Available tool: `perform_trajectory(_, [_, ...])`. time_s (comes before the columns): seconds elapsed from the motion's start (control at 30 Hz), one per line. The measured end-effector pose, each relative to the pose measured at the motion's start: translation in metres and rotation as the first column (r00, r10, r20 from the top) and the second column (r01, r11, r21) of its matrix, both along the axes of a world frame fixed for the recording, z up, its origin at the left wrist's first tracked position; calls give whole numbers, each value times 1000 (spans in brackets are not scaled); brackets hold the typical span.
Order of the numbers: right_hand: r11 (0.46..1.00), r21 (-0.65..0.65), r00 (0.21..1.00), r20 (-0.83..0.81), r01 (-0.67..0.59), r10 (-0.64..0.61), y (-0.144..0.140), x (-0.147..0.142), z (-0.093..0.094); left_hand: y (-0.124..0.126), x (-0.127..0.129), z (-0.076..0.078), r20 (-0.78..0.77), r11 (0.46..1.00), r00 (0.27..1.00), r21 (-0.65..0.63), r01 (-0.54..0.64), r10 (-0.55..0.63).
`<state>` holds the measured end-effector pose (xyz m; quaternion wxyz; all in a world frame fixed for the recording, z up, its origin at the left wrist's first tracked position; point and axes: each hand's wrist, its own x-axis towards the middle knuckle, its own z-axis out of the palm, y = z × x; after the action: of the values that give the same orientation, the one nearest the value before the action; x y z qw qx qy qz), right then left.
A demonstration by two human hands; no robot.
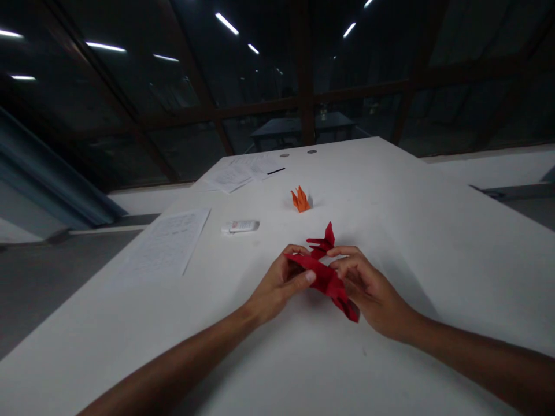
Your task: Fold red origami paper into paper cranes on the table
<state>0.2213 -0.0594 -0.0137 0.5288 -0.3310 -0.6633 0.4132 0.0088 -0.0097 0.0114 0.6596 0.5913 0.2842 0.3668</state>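
A folded red paper piece (323, 276) is held above the white table, slanting down toward its right end. My left hand (281, 283) is closed on its left part, thumb on the near face and fingers partly hidden behind. My right hand (368, 289) has its fingers bent against the right side of the paper, some of them out of sight. Just beyond the hands, more folded red paper (323, 241) shows with pointed tips; I cannot tell whether it joins the held piece. Farther back, a small orange origami figure (300, 199) stands on the table.
A white tube with printing (240, 226) lies left of the orange figure. One written sheet (169, 242) is on the table's left side, and several papers (238, 173) with a dark pen-like stick (276, 171) lie farther back. Two small round discs (311, 151) sit near the far edge of the table (433, 242).
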Motion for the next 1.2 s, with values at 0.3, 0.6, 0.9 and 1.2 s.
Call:
perform_trajectory(0.3, [997, 67, 954, 299, -38, 16, -3, 7, 8, 9, -8, -4, -90, 938, 957, 241, -249, 277])
perform_trajectory(0.6, [970, -236, 993, 117, 53, -26, 3, -4, -5, 5, -1, -1, -144, 946, 962, 261, -190, 233])
perform_trajectory(0.9, [954, -299, 999, -19, 24, -31, 6, -2, -8, 1, 1, -2, -196, 927, 946, 326, -186, 259])
perform_trajectory(1.2, [973, -229, 999, -53, -12, 0, 5, -1, 4, -7, 1, 1, -201, 923, 959, 366, -117, 201])
